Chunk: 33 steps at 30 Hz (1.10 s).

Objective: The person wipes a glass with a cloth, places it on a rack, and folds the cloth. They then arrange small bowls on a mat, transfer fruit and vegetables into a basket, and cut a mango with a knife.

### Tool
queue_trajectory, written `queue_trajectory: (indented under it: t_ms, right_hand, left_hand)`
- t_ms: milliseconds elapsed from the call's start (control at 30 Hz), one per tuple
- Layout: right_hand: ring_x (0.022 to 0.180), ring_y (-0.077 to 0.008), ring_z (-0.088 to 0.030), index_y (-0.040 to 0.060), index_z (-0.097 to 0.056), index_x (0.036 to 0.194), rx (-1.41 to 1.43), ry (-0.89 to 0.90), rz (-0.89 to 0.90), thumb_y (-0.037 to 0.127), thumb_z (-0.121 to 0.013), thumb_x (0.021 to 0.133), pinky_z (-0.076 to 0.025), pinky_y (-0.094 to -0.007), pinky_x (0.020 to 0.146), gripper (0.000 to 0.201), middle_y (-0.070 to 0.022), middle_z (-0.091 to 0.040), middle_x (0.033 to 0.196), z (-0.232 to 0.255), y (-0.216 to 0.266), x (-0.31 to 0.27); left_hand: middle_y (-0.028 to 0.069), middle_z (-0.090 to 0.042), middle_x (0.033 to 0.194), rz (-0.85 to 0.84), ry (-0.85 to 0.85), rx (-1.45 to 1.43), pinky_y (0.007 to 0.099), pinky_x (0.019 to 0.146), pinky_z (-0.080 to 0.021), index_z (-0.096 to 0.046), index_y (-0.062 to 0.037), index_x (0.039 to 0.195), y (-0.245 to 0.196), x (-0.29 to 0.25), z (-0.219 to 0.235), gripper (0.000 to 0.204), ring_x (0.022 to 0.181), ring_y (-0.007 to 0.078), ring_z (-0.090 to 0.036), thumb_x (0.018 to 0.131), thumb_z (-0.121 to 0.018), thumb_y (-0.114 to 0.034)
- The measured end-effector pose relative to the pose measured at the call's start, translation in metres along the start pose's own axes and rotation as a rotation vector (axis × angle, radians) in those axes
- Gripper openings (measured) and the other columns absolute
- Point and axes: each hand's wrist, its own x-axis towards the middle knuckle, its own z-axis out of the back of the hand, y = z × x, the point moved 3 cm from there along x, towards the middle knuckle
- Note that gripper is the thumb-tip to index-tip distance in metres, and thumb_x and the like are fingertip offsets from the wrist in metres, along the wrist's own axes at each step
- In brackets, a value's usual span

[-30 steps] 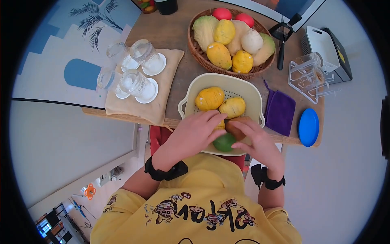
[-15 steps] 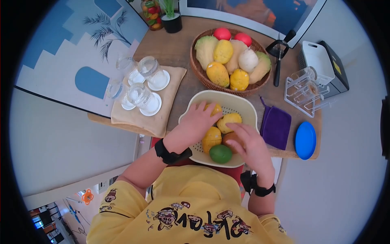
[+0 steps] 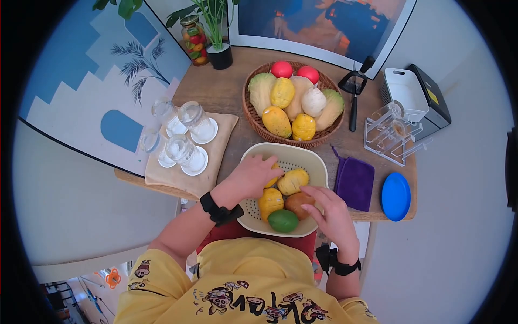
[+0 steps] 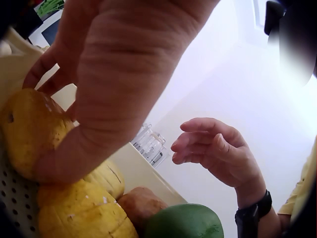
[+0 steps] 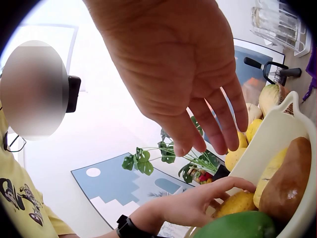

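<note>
A cream colander (image 3: 302,158) with several fruits in it stands at the table's front edge, below the wicker basket. My left hand (image 3: 252,180) reaches into its left part and grips a yellow fruit (image 4: 27,131), thumb on one side and fingers on the other. Two more yellow fruits (image 3: 293,182) lie alongside, one scored with dark lines. A smooth green fruit (image 3: 283,221) sits nearest my body, beside a brown fruit (image 3: 298,204). Over the colander's right side hovers my right hand (image 3: 335,218), fingers loosely extended with nothing in them, as the right wrist view shows.
Behind the colander stands a wicker basket (image 3: 245,102) of fruits and vegetables. Glass cups (image 3: 183,150) rest on a beige cushion (image 3: 224,129) at left. To the right are a purple pouch (image 3: 356,183), a blue plate (image 3: 396,197), a glass rack (image 3: 399,159) and a knife (image 3: 353,110).
My left hand has moved from the colander's middle to the yellow fruit at its left. The right hand has drawn back rightward from the brown and green fruits. The head view has tilted up.
</note>
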Motion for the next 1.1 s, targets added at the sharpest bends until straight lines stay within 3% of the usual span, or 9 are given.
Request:
queue_trajectory:
  t_ms: [400, 467, 500, 567, 600, 667, 767, 900, 1100]
  right_hand:
    - [0.101, -0.0366, -0.064, 0.0037, -0.065, 0.12, 0.024, -0.05, -0.007, 0.01, -0.07, 0.088, -0.053, -0.0411, 0.088, 0.033, -0.0177, -0.067, 0.11, 0.008, 0.006, 0.002]
    - [0.1, -0.0354, -0.065, 0.003, -0.063, 0.122, 0.044, -0.079, -0.025, 0.01, -0.07, 0.088, -0.053, -0.0401, 0.088, 0.035, -0.0175, -0.067, 0.112, 0.008, 0.002, 0.001]
    - [0.1, -0.0342, -0.066, 0.0024, -0.062, 0.123, 0.065, -0.11, -0.039, 0.01, -0.071, 0.088, -0.053, -0.0391, 0.088, 0.037, -0.0172, -0.067, 0.114, 0.009, 0.0, 0.001]
    - [0.103, -0.0324, -0.065, 0.0028, -0.057, 0.131, 0.16, -0.15, -0.084, 0.009, -0.072, 0.087, -0.052, -0.0387, 0.091, 0.046, -0.017, -0.065, 0.119, 0.008, 0.002, 0.003]
    - [0.107, -0.0306, -0.065, 0.0033, -0.052, 0.138, 0.256, -0.188, -0.13, 0.008, -0.073, 0.086, -0.052, -0.0384, 0.094, 0.056, -0.0168, -0.064, 0.125, 0.007, 0.002, 0.005]
    - [0.113, -0.0295, -0.062, 0.0043, -0.042, 0.145, 0.384, -0.206, -0.103, 0.008, -0.074, 0.086, -0.05, -0.0394, 0.098, 0.067, -0.0164, -0.059, 0.131, 0.001, 0.007, 0.01]
    - [0.126, -0.0284, -0.053, 0.0059, -0.026, 0.155, 0.535, -0.201, -0.069, 0.008, -0.076, 0.085, -0.047, -0.0413, 0.104, 0.086, -0.0158, -0.048, 0.144, -0.002, 0.023, 0.017]
    - [0.136, -0.0289, -0.044, 0.006, -0.013, 0.159, 0.649, -0.203, -0.001, 0.01, -0.078, 0.084, -0.043, -0.042, 0.11, 0.099, -0.0156, -0.036, 0.151, -0.014, 0.029, 0.025]
    - [0.136, -0.0293, -0.044, 0.006, -0.016, 0.158, 0.751, -0.239, -0.027, 0.008, -0.079, 0.082, -0.041, -0.0421, 0.111, 0.099, -0.0163, -0.037, 0.149, -0.019, 0.033, 0.028]
  left_hand:
    - [0.0113, -0.058, 0.125, 0.048, -0.137, -0.121, 0.0417, 0.095, -0.052, -0.063, -0.0081, 0.123, 0.002, -0.011, 0.017, 0.048, 0.117, 0.0345, -0.056, 0.076, -0.072, -0.016]
    - [0.0102, -0.056, 0.13, 0.055, -0.481, -0.297, 0.0412, 0.096, -0.053, -0.06, -0.0075, 0.125, -0.002, -0.023, 0.041, 0.044, 0.12, 0.0327, -0.056, 0.084, -0.069, -0.016]
    - [0.0102, -0.056, 0.13, 0.055, -0.481, -0.296, 0.0412, 0.096, -0.053, -0.06, -0.0075, 0.125, -0.006, -0.026, 0.047, 0.044, 0.12, 0.0327, -0.056, 0.084, -0.069, -0.016]
    - [0.0086, -0.051, 0.138, 0.14, -0.54, -1.117, 0.042, 0.099, -0.053, -0.051, -0.0082, 0.135, -0.01, -0.032, 0.054, 0.039, 0.126, 0.0283, -0.054, 0.097, -0.059, -0.018]
    - [0.0086, -0.051, 0.138, 0.144, -0.539, -1.118, 0.042, 0.099, -0.053, -0.051, -0.0082, 0.135, -0.016, -0.035, 0.056, 0.039, 0.126, 0.0283, -0.054, 0.097, -0.059, -0.018]
    - [0.009, -0.045, 0.145, 0.065, -0.397, -2.0, 0.0437, 0.102, -0.052, -0.04, -0.0097, 0.143, -0.031, -0.04, 0.05, 0.039, 0.133, 0.0255, -0.049, 0.107, -0.044, -0.024]
    - [0.0114, -0.045, 0.147, 0.027, -0.325, -2.267, 0.0434, 0.102, -0.052, -0.034, -0.01, 0.146, -0.048, -0.041, 0.045, 0.043, 0.136, 0.0272, -0.048, 0.109, -0.037, -0.032]
    - [0.012, -0.046, 0.146, -0.077, -0.196, -2.391, 0.0444, 0.102, -0.052, -0.034, -0.0099, 0.147, -0.054, -0.038, 0.027, 0.045, 0.135, 0.0284, -0.049, 0.109, -0.035, -0.034]
    - [0.0122, -0.048, 0.145, 0.138, -0.329, -2.18, 0.045, 0.105, -0.047, -0.033, -0.0068, 0.149, -0.057, -0.042, 0.019, 0.047, 0.13, 0.0262, -0.053, 0.109, -0.038, -0.03]
